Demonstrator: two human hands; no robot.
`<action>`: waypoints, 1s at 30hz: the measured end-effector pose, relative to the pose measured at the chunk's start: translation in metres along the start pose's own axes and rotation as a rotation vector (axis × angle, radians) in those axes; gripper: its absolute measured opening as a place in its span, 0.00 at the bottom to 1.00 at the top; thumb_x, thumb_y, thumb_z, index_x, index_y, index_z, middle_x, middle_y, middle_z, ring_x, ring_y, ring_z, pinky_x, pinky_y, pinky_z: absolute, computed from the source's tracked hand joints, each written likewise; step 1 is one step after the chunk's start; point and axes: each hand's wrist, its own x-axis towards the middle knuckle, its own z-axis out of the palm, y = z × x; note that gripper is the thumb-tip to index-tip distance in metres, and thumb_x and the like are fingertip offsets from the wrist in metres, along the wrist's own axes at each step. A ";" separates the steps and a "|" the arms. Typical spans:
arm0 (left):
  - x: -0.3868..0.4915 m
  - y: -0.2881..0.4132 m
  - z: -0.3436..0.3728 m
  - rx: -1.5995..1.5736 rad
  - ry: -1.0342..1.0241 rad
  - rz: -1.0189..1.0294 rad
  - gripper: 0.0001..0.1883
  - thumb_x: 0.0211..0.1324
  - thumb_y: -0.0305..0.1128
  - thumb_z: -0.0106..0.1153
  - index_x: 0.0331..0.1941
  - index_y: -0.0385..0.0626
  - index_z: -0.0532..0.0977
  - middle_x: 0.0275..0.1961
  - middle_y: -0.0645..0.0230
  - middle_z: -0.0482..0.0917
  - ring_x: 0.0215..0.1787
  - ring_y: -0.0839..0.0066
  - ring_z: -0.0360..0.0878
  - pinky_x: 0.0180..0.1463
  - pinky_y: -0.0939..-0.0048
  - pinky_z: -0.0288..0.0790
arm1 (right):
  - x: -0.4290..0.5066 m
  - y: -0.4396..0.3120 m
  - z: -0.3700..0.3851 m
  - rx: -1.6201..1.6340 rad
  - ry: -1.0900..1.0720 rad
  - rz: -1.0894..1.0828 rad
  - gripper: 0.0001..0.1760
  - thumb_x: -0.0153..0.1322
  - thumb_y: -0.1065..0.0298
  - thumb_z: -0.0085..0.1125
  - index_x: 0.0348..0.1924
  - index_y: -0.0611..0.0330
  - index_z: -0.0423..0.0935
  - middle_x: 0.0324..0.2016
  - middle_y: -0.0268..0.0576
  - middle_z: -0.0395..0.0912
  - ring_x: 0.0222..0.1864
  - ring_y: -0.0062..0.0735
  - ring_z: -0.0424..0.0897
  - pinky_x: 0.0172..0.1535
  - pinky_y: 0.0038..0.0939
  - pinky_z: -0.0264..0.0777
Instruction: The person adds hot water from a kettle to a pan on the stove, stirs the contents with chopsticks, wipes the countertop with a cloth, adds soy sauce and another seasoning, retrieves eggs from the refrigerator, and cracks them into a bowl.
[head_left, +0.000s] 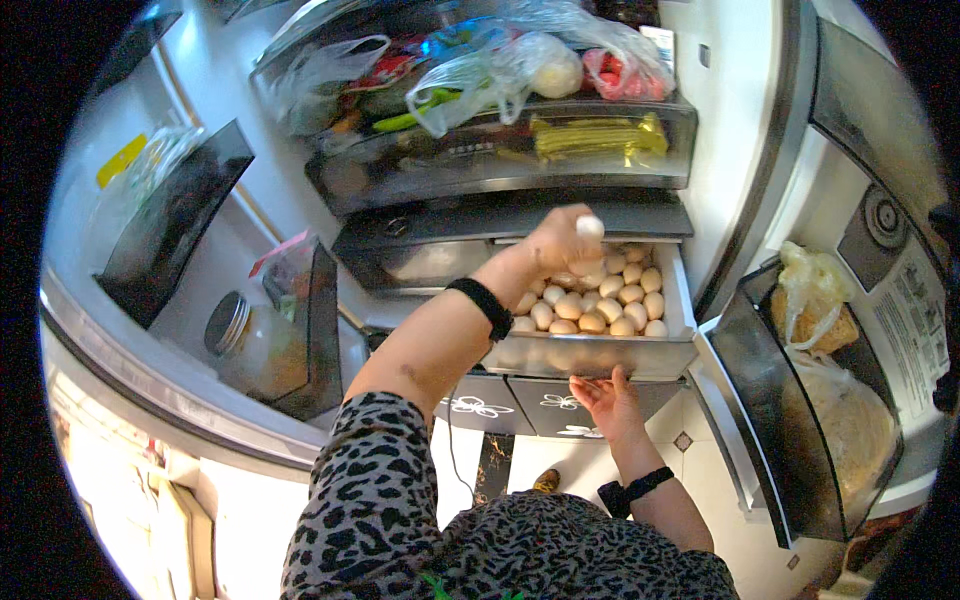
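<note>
An open refrigerator drawer (589, 352) holds several layers or rows of brown and pale eggs (609, 287). Over the drawer's back left part, my left hand (568, 238) is closed around a white egg (590, 227); what lies under its fingers is partly hidden and blurred. My right hand (606, 401) is below the drawer's front, palm up with its fingers apart, and holds nothing. Its fingertips are close to the drawer's underside; whether they touch it I cannot tell. Both wrists wear dark bands.
Above are shelves with plastic bags of vegetables (480, 82) and a yellow package (600, 139). The left door holds a lidded jar (229, 324) and bins. Bagged food (840, 420) fills the right door bin (780, 420). A thin cord (452, 450) hangs below the drawer.
</note>
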 end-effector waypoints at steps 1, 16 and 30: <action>-0.015 0.012 -0.004 -0.354 0.029 -0.080 0.21 0.45 0.24 0.67 0.44 0.41 0.71 0.36 0.62 0.78 0.35 0.68 0.81 0.27 0.66 0.81 | 0.003 0.001 0.001 0.002 -0.001 -0.007 0.35 0.67 0.48 0.62 0.53 0.69 0.63 0.47 0.58 0.71 0.51 0.56 0.75 0.58 0.55 0.71; -0.288 -0.050 0.044 -1.692 0.560 -0.332 0.16 0.57 0.35 0.60 0.47 0.44 0.70 0.41 0.55 0.76 0.39 0.65 0.79 0.25 0.73 0.79 | 0.118 -0.037 0.043 -0.084 0.136 -0.105 0.32 0.70 0.46 0.58 0.54 0.66 0.66 0.41 0.53 0.76 0.39 0.44 0.80 0.42 0.41 0.82; -0.357 -0.012 0.029 -1.400 0.078 -0.445 0.22 0.56 0.33 0.61 0.53 0.46 0.65 0.41 0.52 0.78 0.42 0.58 0.82 0.22 0.71 0.77 | 0.137 -0.032 0.053 -0.284 0.199 -0.142 0.26 0.70 0.60 0.61 0.53 0.69 0.64 0.36 0.56 0.77 0.32 0.45 0.83 0.38 0.37 0.83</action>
